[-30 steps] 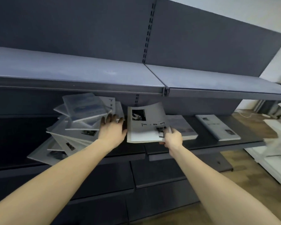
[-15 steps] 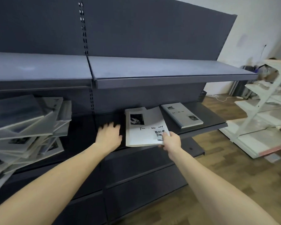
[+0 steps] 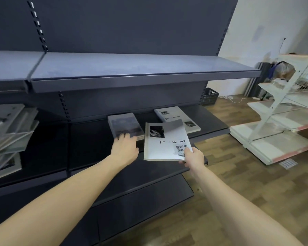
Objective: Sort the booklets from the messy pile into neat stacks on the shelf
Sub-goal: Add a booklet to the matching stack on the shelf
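My right hand [image 3: 193, 155] grips the lower right corner of a white booklet [image 3: 164, 141] titled "Time & Memory" and holds it tilted above the front of the dark middle shelf [image 3: 89, 142]. My left hand [image 3: 125, 145] rests with fingers spread on the near edge of a grey-covered stack of booklets [image 3: 124, 125] lying on that shelf. A second stack with the same white cover [image 3: 176, 118] lies to the right, partly hidden by the held booklet. The messy pile [image 3: 7, 132] leans at the far left of the shelf.
A dark upper shelf [image 3: 132, 75] overhangs the middle one. Lower dark shelves [image 3: 140, 176] jut out below. A white shelving unit [image 3: 283, 121] stands on the wooden floor at the right, and a black crate [image 3: 209, 96] sits by the wall.
The view has swung right, away from the messy pile. My right hand carried the white booklet rightward along the shelf, and my left hand left the pile and landed on the grey stack.
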The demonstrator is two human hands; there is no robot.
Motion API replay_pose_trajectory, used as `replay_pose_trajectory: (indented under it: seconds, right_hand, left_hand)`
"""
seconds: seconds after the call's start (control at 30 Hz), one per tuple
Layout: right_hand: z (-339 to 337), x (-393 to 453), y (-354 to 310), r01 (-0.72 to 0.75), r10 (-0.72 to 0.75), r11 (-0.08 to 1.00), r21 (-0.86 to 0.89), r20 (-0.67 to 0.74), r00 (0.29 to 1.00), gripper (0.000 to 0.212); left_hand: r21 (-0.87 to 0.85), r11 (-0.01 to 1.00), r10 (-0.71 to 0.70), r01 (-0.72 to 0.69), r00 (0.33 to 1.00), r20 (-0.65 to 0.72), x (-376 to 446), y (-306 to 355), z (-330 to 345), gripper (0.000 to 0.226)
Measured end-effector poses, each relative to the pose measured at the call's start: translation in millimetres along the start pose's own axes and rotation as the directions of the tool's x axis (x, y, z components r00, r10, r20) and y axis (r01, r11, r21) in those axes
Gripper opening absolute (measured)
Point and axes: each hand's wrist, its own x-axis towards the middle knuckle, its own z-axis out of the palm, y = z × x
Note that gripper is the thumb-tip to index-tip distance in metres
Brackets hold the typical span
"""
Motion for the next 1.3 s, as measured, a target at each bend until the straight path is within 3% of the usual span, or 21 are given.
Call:
replay_pose_trajectory:
  seconds: [0.27, 0.43, 0.57, 0.7, 0.9, 1.07, 1.3]
  right_hand:
    - [-25.9, 66.8, 3.5, -0.004, 0.004, 1.0, 0.009, -0.041, 0.999, 0.022]
    - [-39.0, 125.2, -4.1, -0.017, 0.017, 1.0, 0.004, -0.046, 0.999, 0.024]
    - [-44.2, 175.1, -10.7, -0.032, 0.03, 0.997, -0.074, -0.028, 0.999, 0.041]
    - [-44.6, 204.8, -16.6, -0.002, 0.001, 0.988, -0.154, -0.007, 1.0, 0.05]
    - [-44.1, 244.2, -24.3, 0.092, -0.078, 0.945, -0.313, 0.06, 0.995, 0.049]
    - [-40.0, 280.8, -28.1, 0.326, -0.261, 0.827, -0.458, 0.201, 0.944, 0.064]
    - [-42.2, 312.8, -24.0, 0.526, -0.284, 0.566, -0.634, 0.449, 0.847, 0.085]
  left_hand:
    - [-0.079, 0.996, 0.043, -0.038, 0.997, 0.058, 63.1, 51.5, 18.0, 0.046]
    - [-0.238, 0.971, 0.027, 0.004, 0.992, 0.126, 121.0, 81.9, 33.9, 0.049]
    - [-0.393, 0.915, 0.013, 0.089, 0.968, 0.249, 160.0, 100.4, 55.8, 0.054]
    - [-0.336, 0.937, -0.024, 0.094, 0.978, 0.208, 187.7, 106.6, 80.5, 0.046]
    - [-0.343, 0.917, -0.106, 0.203, 0.954, 0.281, 216.4, 118.0, 95.8, 0.044]
    - [-0.324, 0.906, -0.135, 0.274, 0.91, 0.393, 226.2, 125.5, 102.4, 0.05]
    - [-0.217, 0.92, -0.203, 0.327, 0.87, 0.449, 235.0, 138.7, 94.2, 0.053]
